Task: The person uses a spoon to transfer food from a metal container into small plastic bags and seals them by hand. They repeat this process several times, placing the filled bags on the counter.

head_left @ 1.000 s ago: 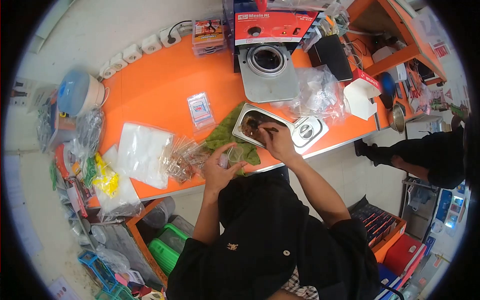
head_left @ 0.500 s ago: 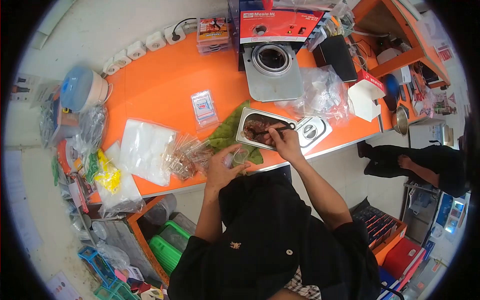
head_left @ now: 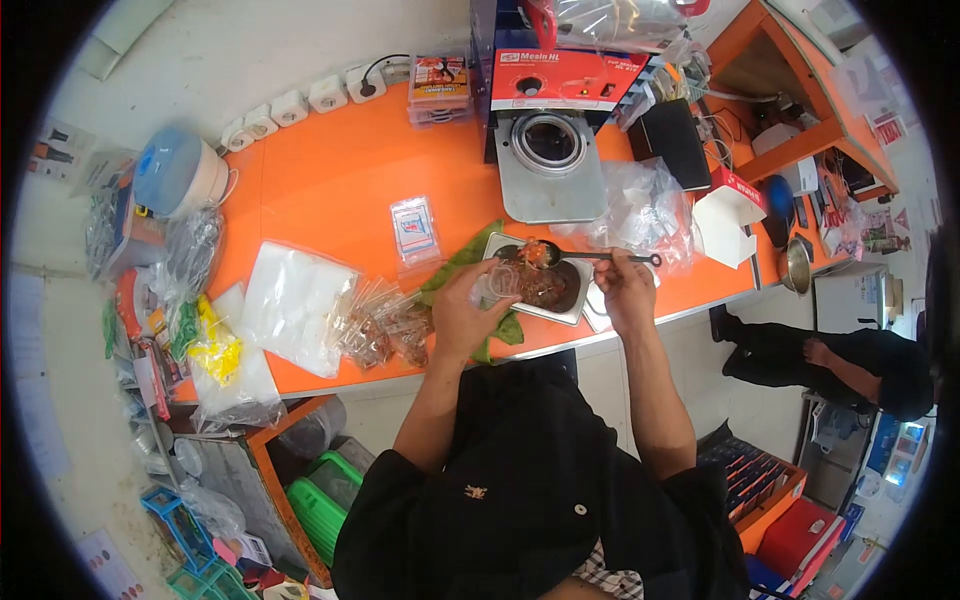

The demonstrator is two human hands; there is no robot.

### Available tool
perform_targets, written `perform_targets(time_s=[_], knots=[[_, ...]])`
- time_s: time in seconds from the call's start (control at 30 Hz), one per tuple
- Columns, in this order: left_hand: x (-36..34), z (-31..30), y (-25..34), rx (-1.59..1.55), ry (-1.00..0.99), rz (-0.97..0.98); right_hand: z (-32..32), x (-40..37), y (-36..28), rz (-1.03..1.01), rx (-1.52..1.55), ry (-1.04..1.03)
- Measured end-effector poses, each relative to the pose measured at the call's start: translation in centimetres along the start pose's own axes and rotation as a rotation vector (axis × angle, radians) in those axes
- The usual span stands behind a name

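In the head view, my right hand (head_left: 628, 293) grips the handle of a black spoon (head_left: 590, 255). Reddish chunky sauce (head_left: 535, 254) fills the spoon's bowl, which is over the metal food pan (head_left: 571, 318). The pan holds more dark red sauce (head_left: 550, 288). A small clear plastic cup (head_left: 497, 284) is in the fingers of my left hand (head_left: 465, 316), tilted beside the spoon at the pan's left side. Under the pan and my left hand lies a green cloth (head_left: 506, 330). Part of a metal lid (head_left: 597, 312) shows to the pan's right, near my right hand.
Behind the pan stands a red cup sealer machine (head_left: 555, 78). Small filled plastic packets (head_left: 375, 325) and a stack of clear bags (head_left: 290, 305) lie to the left. A plastic bag of cups (head_left: 640, 205) is at the right. Another person (head_left: 830, 350) is at far right.
My right hand has lifted the spoon out of the pan, now loaded with sauce. My left hand has brought the cup up from the table's front edge to the pan's left side.
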State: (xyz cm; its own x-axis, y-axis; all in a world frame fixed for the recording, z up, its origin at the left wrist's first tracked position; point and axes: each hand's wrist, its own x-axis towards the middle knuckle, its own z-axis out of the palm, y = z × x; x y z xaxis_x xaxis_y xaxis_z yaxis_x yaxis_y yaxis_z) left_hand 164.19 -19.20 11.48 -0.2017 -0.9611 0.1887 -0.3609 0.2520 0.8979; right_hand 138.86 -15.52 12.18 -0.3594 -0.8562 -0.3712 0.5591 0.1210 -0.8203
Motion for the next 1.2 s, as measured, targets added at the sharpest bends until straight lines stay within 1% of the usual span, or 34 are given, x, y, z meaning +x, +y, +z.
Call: perform_targets(time_s=[0.1,0.23,0.3,0.33,0.4,0.43,0.47,0.53,0.57,0.6,0.67,0.77,0.9,1.0,1.07,1.2], knots=[[0.6,1.6,1.2,0.033,0.043,0.013,1.1,-1.3,-2.8,-0.059,0.034,-0.052],[1.0,3.1,2.4,-0.006,0.117,0.004,1.7,-2.8,-3.4,-0.131,0.000,-0.075],[1.0,3.2,2.6,-0.018,0.151,0.006,1.9,-3.5,-3.0,-0.302,-0.244,-0.079],[1.0,3.2,2.7,-0.023,0.161,0.018,2.6,-4.2,-3.1,-0.302,-0.245,-0.082],[1.0,3.1,2.8,-0.026,0.173,0.029,4.2,-6.0,-3.5,-0.503,-0.585,-0.125],[1.0,3.0,2.9,-0.001,0.172,0.051,4.4,-6.5,-3.5,-0.537,-0.753,-0.139],[0.9,3.0,2.9,0.023,0.168,0.073,5.1,-6.9,-3.5,-0.534,-0.751,-0.137],[0.8,3.2,2.8,0.010,0.176,0.094,6.8,-7.9,-4.0,-0.822,-0.995,-0.316],[0.7,3.4,2.7,-0.007,0.189,0.113,7.6,-8.4,-4.5,-0.914,-1.084,-0.352],[0.7,3.5,2.5,-0.009,0.185,0.117,8.1,-8.9,-5.0,-0.916,-1.084,-0.347],[0.6,3.8,2.3,-0.070,0.235,0.125,8.7,-9.7,-5.7,-0.991,-1.085,-0.331],[0.5,3.4,2.8,-0.074,0.258,0.112,8.6,-9.6,-6.0,-0.963,-1.028,-0.304],[0.4,3.6,2.4,-0.098,0.285,0.137,8.5,-9.6,-6.5,-0.946,-1.032,-0.290],[0.3,3.5,2.7,-0.108,0.279,0.125,8.9,-9.9,-6.8,-0.980,-1.073,-0.317],[0.2,3.4,2.9,-0.112,0.267,0.077,9.0,-9.9,-6.8,-0.992,-1.047,-0.324],[0.2,3.4,2.8,-0.111,0.267,0.056,8.7,-9.7,-6.6,-0.964,-1.012,-0.288]])
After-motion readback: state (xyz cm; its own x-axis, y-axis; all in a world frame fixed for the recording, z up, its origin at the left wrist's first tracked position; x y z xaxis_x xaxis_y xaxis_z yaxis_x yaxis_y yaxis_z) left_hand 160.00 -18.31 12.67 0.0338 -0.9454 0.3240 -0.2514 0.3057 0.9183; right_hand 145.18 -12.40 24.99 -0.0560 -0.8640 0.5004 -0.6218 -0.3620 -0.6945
